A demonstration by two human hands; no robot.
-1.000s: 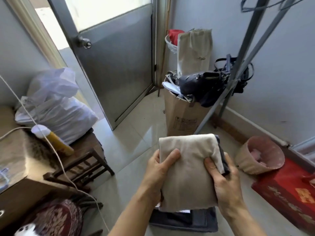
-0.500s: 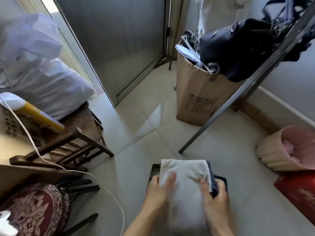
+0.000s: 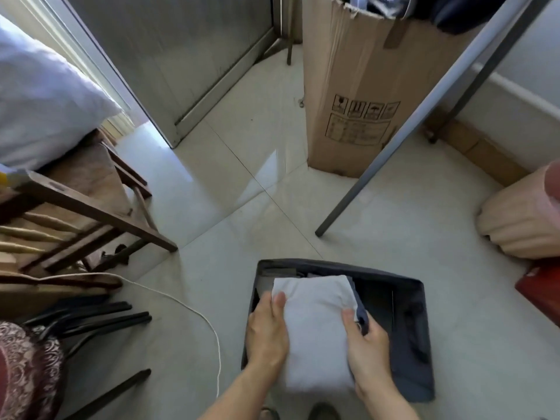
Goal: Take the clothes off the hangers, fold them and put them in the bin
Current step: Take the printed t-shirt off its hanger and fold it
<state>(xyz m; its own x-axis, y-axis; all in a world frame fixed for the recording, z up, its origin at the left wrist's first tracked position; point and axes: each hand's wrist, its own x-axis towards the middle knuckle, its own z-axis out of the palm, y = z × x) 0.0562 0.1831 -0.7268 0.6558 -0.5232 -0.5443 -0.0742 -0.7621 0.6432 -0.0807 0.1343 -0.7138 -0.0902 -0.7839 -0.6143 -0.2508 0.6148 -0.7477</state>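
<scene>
Head view: pale glossy tiles [image 3: 242, 207] beneath bin [image 3: 333, 264].

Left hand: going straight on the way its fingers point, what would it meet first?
Likely the grey item in the far-left corner of the bin, then its far wall; depth is unclear.

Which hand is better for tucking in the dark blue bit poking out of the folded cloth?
Probably the right hand: its thumb sits beside the dark blue edge on the folded cloth's right side. The left hand grips the far edge, by the bin's left wall.
</scene>
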